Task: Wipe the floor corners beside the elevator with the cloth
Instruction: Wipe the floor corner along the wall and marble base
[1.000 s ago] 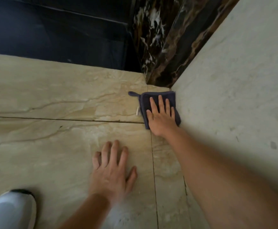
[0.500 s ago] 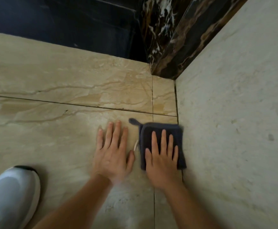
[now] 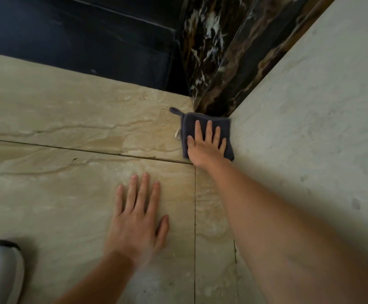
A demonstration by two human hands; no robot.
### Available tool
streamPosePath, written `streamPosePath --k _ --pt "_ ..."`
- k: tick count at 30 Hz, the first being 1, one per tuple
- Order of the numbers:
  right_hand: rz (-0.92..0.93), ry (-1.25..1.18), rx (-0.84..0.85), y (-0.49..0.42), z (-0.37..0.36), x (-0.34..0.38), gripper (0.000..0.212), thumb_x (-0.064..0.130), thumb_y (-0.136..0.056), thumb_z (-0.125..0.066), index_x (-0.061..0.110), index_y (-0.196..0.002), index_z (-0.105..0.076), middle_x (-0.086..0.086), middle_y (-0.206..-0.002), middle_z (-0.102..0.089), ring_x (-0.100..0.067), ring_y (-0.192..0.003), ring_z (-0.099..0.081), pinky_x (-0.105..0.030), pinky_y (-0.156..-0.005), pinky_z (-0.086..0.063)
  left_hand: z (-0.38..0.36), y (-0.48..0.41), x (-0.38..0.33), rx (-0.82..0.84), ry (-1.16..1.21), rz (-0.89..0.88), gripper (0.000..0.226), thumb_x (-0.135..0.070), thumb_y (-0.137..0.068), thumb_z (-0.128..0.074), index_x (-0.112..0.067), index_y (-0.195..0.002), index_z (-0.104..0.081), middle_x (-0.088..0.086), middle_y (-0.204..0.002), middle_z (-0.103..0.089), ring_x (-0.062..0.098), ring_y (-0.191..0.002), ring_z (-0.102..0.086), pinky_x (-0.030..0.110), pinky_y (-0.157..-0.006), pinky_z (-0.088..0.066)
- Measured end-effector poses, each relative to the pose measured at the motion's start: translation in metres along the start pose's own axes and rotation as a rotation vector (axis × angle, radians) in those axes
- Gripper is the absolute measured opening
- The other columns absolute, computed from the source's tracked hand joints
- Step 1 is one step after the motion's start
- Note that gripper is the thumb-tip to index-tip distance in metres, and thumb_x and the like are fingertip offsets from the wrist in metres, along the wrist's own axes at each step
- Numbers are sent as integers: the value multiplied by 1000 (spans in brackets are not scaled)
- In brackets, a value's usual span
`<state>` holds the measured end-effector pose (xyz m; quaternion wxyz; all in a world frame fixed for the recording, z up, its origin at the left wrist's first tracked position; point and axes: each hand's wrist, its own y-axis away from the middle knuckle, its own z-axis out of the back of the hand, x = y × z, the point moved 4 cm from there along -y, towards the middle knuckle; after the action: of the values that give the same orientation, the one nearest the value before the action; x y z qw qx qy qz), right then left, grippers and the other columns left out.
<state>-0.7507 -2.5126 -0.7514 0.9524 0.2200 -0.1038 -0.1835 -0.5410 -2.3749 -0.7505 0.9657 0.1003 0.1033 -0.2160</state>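
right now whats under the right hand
The right hand lies flat, fingers spread, on a dark folded cloth pushed into the floor corner. The beige floor tile beneath the cloth is covered, so its state cannot be seen.

bare forearms, no sleeves; grey shoe (image 3: 0, 270) with black trim

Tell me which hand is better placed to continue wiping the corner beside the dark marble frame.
The right hand. It lies flat on the cloth, which sits in the corner against the wall. The left hand rests bare on the floor tile, away from the cloth.
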Motion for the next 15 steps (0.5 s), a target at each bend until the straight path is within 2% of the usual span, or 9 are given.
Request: streamPosePath --k 5,9,11,13,14,15 --pt "99 25 -135 65 -27 -10 59 50 -100 -8 37 -149 22 -3 -163 22 -28 -150 19 -54 -121 4 3 -1 0 12 10 6 79 -52 -90 -40 -10 -154 -24 19 -163 -15 37 -151 -4 58 -118 -16" --pt "73 24 -106 157 -72 -14 58 52 -97 -1 40 -142 34 -1 -158 31 -28 -148 22 -52 -120 9 6 -1 -1 42 7 33 77 -54 -91 -36 -10 -154 -24 18 -162 -16 36 -151 -5 58 -118 -17" --pt "54 45 -98 184 -90 -13 57 54 -96 5 37 -146 28 -5 -161 19 -33 -150 9 -51 -119 4 8 -5 0 82 4 38 76 -57 -90 -37 -10 -150 -35 20 -159 -28 39 -148 -18 57 -115 -25" --pt "16 46 -99 180 -91 -9 59 53 -98 0 33 -153 10 -10 -163 -6 -36 -149 -13 -53 -116 -9 19 -21 6 90 3 17 72 -62 -83 -43 -12 -135 -51 21 -145 -46 43 -132 -41 56 -103 -37" --pt "26 60 -101 170 -88 -6 60 53 -98 0 32 -154 7 -9 -163 -7 -36 -149 -13 -54 -117 -10 27 -32 12 78 5 -3 70 -64 -80 -45 -14 -128 -55 20 -138 -49 41 -122 -47 54 -97 -40" --pt "69 78 -96 157 -82 0 60 54 -97 1 34 -153 10 -7 -164 2 -36 -150 -5 -54 -119 -6 37 -46 19 55 10 -31 68 -66 -77 -46 -16 -123 -57 18 -134 -50 39 -116 -49 52 -94 -41"
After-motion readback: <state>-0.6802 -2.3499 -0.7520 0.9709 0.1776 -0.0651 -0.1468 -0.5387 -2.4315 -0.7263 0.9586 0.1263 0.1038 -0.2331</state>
